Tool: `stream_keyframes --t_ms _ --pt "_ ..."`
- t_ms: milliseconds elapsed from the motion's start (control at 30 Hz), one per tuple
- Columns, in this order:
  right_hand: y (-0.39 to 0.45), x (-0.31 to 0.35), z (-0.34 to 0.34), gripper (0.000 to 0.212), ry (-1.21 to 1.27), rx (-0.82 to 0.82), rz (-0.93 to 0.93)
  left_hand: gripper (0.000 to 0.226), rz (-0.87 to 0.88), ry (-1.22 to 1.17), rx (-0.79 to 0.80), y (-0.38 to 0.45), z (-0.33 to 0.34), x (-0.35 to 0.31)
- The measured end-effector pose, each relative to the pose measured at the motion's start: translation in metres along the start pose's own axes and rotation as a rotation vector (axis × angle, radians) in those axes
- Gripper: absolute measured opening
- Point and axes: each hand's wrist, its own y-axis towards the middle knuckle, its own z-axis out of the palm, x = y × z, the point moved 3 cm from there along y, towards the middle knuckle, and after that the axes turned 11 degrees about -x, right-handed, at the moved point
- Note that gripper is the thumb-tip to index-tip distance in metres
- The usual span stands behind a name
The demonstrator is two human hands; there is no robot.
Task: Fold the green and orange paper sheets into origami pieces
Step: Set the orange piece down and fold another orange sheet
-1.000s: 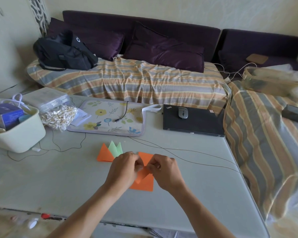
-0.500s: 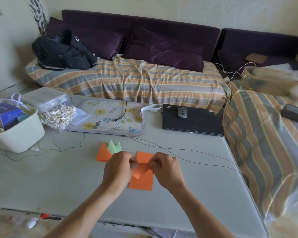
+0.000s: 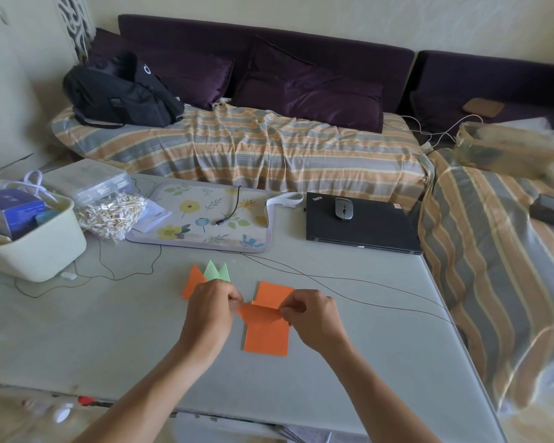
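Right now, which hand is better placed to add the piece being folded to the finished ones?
Left. The left hand pinches the orange piece right beside the finished orange and green pieces; the right hand pinches the far end, so it would probably cross over.

- Left hand (image 3: 210, 310) and right hand (image 3: 312, 314) pinch opposite ends of a folded orange strip (image 3: 259, 313).
- Flat orange sheet (image 3: 267, 338) lies beneath them.
- Folded green piece (image 3: 217, 271) sits just beyond the left hand.
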Motion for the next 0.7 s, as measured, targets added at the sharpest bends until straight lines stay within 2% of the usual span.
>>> stream_keyframes --t_ms 100,233,333,533,700 --pt "0.004 -0.001 0.006 0.013 -0.036 0.050 0.015 0.022 -0.018 0.048 0.028 0.004 0.002 0.012" --pt "0.009 0.003 0.021 0.014 -0.032 0.127 0.048 0.031 0.004 0.134 -0.056 0.009 -0.006 0.021" --pt "0.014 0.002 0.032 0.012 0.021 0.108 0.144 0.043 -0.026 0.286 -0.076 0.015 -0.014 0.026" --pt "0.024 0.005 0.060 0.009 0.219 0.009 0.396 0.025 -0.147 0.496 0.113 0.012 -0.012 0.041" --pt "0.031 0.025 0.092 0.011 0.359 0.011 0.428 0.024 -0.167 0.527 0.136 0.012 -0.014 0.046"
